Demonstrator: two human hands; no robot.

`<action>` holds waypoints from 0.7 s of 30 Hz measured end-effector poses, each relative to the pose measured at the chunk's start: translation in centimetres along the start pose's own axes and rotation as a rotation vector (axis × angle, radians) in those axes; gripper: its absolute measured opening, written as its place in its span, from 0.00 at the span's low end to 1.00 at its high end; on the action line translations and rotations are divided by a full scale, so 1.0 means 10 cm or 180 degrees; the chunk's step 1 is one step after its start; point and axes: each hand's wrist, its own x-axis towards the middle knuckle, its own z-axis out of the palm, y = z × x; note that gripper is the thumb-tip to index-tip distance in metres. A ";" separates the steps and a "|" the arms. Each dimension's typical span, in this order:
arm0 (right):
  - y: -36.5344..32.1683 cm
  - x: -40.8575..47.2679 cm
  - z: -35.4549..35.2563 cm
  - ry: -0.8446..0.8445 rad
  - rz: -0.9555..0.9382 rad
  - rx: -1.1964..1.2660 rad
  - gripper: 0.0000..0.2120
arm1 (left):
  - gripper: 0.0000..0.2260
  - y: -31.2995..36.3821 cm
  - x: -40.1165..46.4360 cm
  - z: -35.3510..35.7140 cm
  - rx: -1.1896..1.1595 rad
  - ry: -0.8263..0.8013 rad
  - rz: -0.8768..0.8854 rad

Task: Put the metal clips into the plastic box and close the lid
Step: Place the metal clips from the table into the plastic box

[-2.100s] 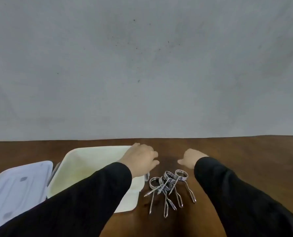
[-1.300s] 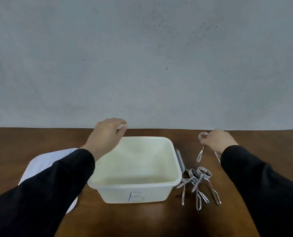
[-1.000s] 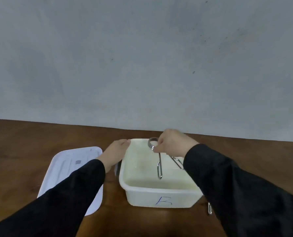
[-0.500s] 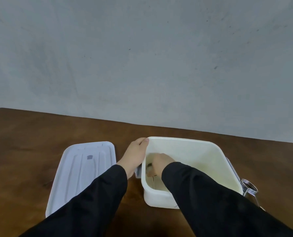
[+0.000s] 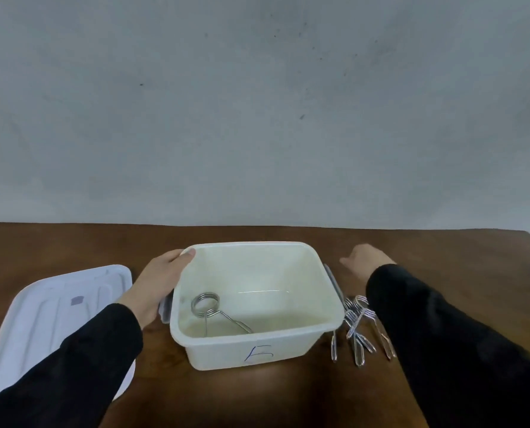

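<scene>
Head view, the only one: plastic box (image 5: 257, 350) sits open on the brown table (image 5: 442, 257), with a handwritten mark on its near wall. One metal clip (image 5: 209, 310) already lies inside, its coil toward the left wall and its legs running toward the near wall. Left hand (image 5: 157, 285) wraps the box's left side, thumb hooked over the rim at the far left corner, fingers curled against the wall and latch, steadying it. Right hand (image 5: 365, 257) hovers past the box's right side, fingers loosely spread and holding nothing.

Remaining clips (image 5: 357, 329) lie in a tangled pile just beside the box's right wall, nearer the person than the right hand and partly hidden by the black sleeve (image 5: 442, 335). Their long axes run roughly toward the person, coils at the far end. I judge the right hand is plainly the nearer one, and must draw back and down to reach the coils. Lid (image 5: 56, 319) rests flat on the table left of the box, partly under the left forearm.
</scene>
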 end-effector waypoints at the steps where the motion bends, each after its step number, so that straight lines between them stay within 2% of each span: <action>1: 0.21 0.03 0.11 -0.0298 0.0175 -0.0259 0.22 | 0.15 -0.01 0.02 0.00 0.0038 0.0003 -0.0018; 4: 0.53 -0.02 0.35 -0.0842 0.0427 -0.0744 0.25 | 0.13 -0.04 0.05 0.02 -0.0089 0.0032 -0.0011; 7: 0.54 -0.02 0.48 -0.0935 0.0542 -0.0708 0.25 | 0.13 -0.06 0.05 0.02 -0.0248 0.0038 -0.0098; 17: 0.52 0.03 0.52 -0.0651 0.0641 -0.0414 0.19 | 0.12 -0.07 0.02 -0.01 -0.0365 -0.0028 -0.0211; 21: 0.32 0.02 0.08 -0.0025 0.0245 -0.0466 0.12 | 0.12 -0.03 -0.03 0.00 -0.0376 -0.0034 -0.0201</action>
